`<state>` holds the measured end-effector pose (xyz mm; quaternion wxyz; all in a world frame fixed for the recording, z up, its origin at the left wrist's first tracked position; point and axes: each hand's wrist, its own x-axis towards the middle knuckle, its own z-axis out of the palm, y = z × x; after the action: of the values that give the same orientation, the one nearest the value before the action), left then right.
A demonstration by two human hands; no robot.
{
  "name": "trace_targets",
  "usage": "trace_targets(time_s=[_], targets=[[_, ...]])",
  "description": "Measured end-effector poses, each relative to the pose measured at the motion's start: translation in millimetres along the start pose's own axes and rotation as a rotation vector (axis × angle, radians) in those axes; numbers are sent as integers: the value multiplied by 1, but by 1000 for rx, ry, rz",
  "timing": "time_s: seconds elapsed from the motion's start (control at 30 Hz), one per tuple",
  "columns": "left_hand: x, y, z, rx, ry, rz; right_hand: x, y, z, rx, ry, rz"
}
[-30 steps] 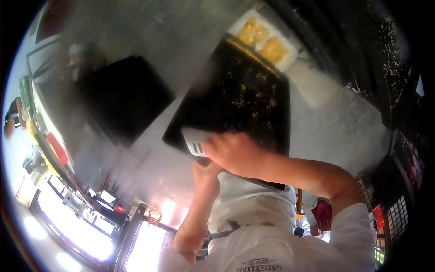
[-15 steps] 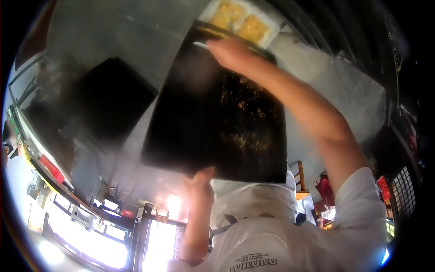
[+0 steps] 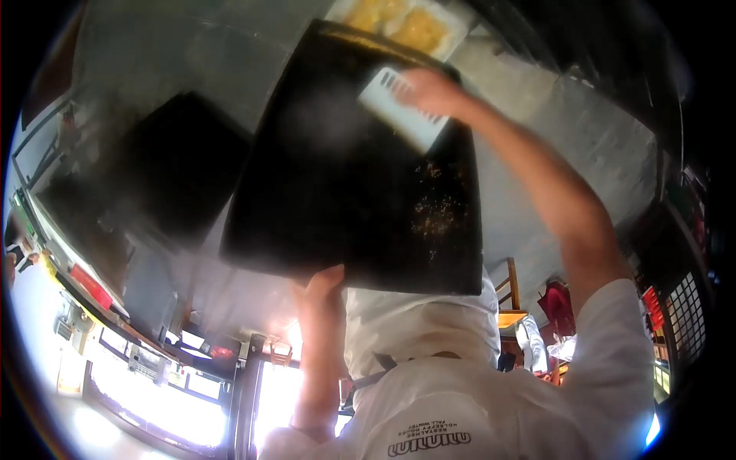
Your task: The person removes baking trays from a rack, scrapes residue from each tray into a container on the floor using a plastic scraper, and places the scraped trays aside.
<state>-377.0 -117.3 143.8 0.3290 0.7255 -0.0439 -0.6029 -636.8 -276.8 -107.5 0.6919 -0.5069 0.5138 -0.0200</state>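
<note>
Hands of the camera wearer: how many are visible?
2: the right hand holds the white scraper over the black tray; the left hand, partly hidden, grips the tray's near edge.

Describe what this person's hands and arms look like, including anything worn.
The left hand and right hand are ungloved, and both forearms are bare. The right sleeve is white, loose and short; the left sleeve, partly out of view, is also white.

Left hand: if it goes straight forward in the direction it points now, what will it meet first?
The left hand would likely meet the black tray first, at its near edge, where the thumb seems to touch. Whether the hidden fingers would slide underneath, I cannot tell.
</note>
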Motion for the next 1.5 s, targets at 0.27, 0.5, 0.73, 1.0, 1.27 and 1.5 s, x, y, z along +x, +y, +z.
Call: trace_targets(time_s=[0.27, 0.5, 0.73, 1.0, 1.27, 1.5], targets=[[13, 1, 12, -102, 11, -54, -146, -54, 43, 374, -227, -82], [11, -2, 1, -95, -27, -39, -123, 21, 22, 190, -181, 119], [13, 10, 17, -2, 71, -25, -189, -54, 59, -7, 81, -19], [21, -7, 2, -60, 118, -76, -210, -92, 85, -373, 56, -16], [21, -9, 16, -69, 26, 63, -100, 5, 57, -416, 448, -21], [26, -5, -17, 27, 158, 8, -186, -73, 77, -22, 136, -33]])
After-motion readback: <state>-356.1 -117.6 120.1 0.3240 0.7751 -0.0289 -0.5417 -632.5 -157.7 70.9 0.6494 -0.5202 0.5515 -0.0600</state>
